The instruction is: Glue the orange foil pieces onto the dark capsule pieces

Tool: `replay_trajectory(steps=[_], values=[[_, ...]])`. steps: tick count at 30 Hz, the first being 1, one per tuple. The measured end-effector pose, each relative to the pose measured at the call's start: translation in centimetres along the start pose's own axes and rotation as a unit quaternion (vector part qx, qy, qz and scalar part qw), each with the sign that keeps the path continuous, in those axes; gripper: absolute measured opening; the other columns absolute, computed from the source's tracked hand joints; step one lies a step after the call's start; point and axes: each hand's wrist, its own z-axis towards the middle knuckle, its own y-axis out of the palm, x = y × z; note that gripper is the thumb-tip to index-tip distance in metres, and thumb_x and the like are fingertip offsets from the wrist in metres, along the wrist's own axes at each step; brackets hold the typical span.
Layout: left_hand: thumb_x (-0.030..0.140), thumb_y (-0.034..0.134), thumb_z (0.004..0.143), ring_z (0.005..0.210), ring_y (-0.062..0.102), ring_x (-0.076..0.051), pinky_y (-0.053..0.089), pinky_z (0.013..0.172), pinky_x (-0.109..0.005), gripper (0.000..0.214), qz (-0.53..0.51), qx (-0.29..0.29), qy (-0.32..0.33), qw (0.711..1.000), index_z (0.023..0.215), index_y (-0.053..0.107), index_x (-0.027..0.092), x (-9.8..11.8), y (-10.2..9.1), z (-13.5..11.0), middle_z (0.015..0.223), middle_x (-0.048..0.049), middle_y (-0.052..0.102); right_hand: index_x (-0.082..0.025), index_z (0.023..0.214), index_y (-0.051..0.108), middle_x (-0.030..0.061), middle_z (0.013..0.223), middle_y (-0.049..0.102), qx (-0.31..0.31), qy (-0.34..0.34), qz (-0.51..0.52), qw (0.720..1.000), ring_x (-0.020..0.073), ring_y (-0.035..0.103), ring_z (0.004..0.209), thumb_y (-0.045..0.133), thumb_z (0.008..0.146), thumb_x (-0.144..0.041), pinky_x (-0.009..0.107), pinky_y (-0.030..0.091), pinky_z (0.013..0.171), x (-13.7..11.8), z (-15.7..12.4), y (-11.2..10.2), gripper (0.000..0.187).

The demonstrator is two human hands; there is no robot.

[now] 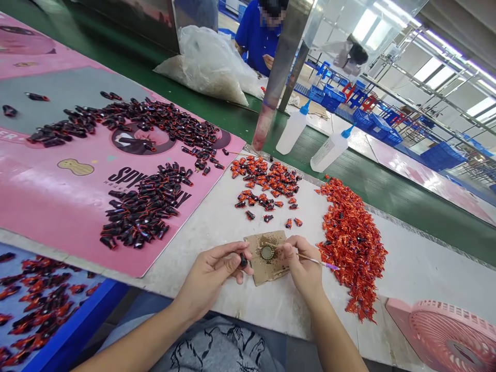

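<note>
Where fingers pinch, black piece, small, rounded

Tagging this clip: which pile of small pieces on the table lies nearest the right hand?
The bright orange pile, beside the right hand. The orange-and-black pile lies beyond the cardboard; the black piles lie on the pink mat.

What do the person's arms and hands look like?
The left hand and right hand are bare, with slim fingers and no gloves. No sleeves, bracelets or watch show on the forearms. The person's grey top has a dark line drawing.
</note>
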Motion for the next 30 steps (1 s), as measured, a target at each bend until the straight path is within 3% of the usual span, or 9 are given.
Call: replay_trajectory(steps=[6, 12, 19, 30], values=[[0.037, 0.097, 0.044, 0.055, 0.069, -0.016, 0.050, 0.044, -0.017, 0.036, -0.012, 0.043, -0.001, 0.999, 0.069, 0.080, 0.018, 0.0, 0.2, 0.1, 0.069, -0.0056, 0.076, -0.019, 0.081, 0.069, 0.0030, 0.071, 0.068, 0.048, 0.041, 0.129, 0.990, 0.0151, 0.061, 0.061, 0.068, 0.085, -0.051, 0.025, 0.046, 0.055, -1.0, 0.2, -0.7, 0.032], [0.038, 0.095, 0.049, 0.057, 0.070, -0.016, 0.050, 0.046, -0.017, 0.035, -0.006, 0.032, 0.011, 0.999, 0.073, 0.079, 0.019, -0.3, 0.0, 0.3, 0.071, -0.0032, 0.075, -0.022, 0.082, 0.073, 0.0019, 0.065, 0.067, 0.049, -0.039, 0.208, 0.976, 0.0149, 0.063, 0.061, 0.067, 0.090, -0.038, 0.025, 0.049, 0.055, -1.6, -0.1, -0.1, 0.019], [0.037, 0.093, 0.056, 0.055, 0.065, -0.012, 0.050, 0.050, -0.017, 0.033, 0.020, -0.007, 0.008, 1.000, 0.077, 0.078, 0.017, -0.6, -0.4, 0.2, 0.067, -0.0027, 0.073, -0.019, 0.088, 0.071, 0.0061, 0.068, 0.071, -0.031, -0.108, 0.184, 0.976, 0.0182, 0.065, 0.065, 0.054, 0.098, -0.035, 0.032, 0.052, 0.060, -1.5, -0.8, 0.7, 0.026], [0.033, 0.091, 0.060, 0.057, 0.064, -0.014, 0.051, 0.055, -0.022, 0.031, 0.043, -0.013, 0.010, 0.999, 0.078, 0.075, 0.014, -0.4, -0.6, 0.2, 0.070, -0.0035, 0.072, -0.021, 0.087, 0.069, 0.0057, 0.069, 0.069, -0.067, -0.133, 0.148, 0.978, 0.0186, 0.065, 0.064, 0.051, 0.099, -0.033, 0.033, 0.052, 0.060, -1.8, -0.7, 0.9, 0.025]])
